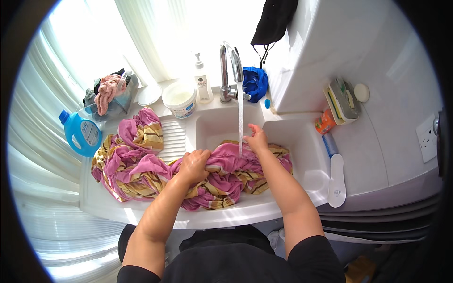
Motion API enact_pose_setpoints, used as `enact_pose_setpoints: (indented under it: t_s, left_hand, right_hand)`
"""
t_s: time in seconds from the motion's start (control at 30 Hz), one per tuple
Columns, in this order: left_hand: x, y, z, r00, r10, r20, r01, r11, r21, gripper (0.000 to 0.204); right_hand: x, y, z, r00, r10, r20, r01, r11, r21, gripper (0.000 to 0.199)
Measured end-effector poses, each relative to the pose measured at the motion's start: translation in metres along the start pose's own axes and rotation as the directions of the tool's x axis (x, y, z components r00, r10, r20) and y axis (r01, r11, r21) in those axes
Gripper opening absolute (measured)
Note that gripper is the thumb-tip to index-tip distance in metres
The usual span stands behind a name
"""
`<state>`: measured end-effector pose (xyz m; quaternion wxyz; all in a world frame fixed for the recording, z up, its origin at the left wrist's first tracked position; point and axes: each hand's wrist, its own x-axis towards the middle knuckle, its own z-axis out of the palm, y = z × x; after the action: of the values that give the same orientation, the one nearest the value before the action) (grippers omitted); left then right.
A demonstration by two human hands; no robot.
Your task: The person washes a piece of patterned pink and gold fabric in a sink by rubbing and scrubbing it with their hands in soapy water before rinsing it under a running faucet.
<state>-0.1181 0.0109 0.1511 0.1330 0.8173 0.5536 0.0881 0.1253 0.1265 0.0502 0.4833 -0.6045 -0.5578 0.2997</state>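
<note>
Hands (pixel 194 166) at crumpled pink-yellow cloth (pixel 224 181), arched chrome faucet (pixel 224 68)

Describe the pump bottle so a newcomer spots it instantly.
Find the white sink, then the chrome faucet at its back. The bottle stands just left of the faucet, right of the round white tub. Unlike that tub, it is tall, slim and topped with a pump.

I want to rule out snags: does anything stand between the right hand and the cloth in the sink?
Nothing solid is visible between the right hand and the pink-and-yellow cloth. The water stream from the faucet falls just left of that hand onto the cloth.
</note>
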Motion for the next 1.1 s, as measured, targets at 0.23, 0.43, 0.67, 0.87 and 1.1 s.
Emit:
enact_pose_setpoints:
  t_s: [0.23, 0.43, 0.67, 0.87, 1.1]
  left_hand:
    - [-0.004, -0.007, 0.005, 1.0, -0.029, 0.007, 0.029, 1.0, -0.001, 0.051]
    - [0.003, -0.004, 0.009, 1.0, -0.001, 0.006, 0.001, 1.0, 0.018, 0.05]
    - [0.001, -0.011, 0.007, 1.0, 0.006, 0.03, -0.006, 1.0, 0.0, 0.055]
    - [0.004, -0.007, 0.009, 0.999, 0.02, 0.026, -0.018, 0.999, -0.051, 0.061]
    - [0.006, -0.009, 0.007, 0.996, -0.037, 0.087, 0.045, 0.995, -0.088, 0.065]
  right_hand:
    - [-0.042, -0.035, 0.003, 0.884, -0.072, 0.462, 0.09, 0.996, -0.018, 0.03]
    - [-0.003, 0.023, -0.006, 0.993, 0.048, 0.112, -0.061, 0.991, 0.119, 0.032]
    - [-0.044, -0.044, -0.006, 0.736, 0.223, 0.639, -0.133, 0.974, -0.186, 0.034]
    - [0.005, 0.013, -0.039, 0.772, 0.548, 0.321, -0.635, 0.66, 0.401, 0.021]
    - [-0.046, 0.002, -0.007, 0.954, 0.033, 0.297, -0.04, 0.999, 0.019, 0.05]
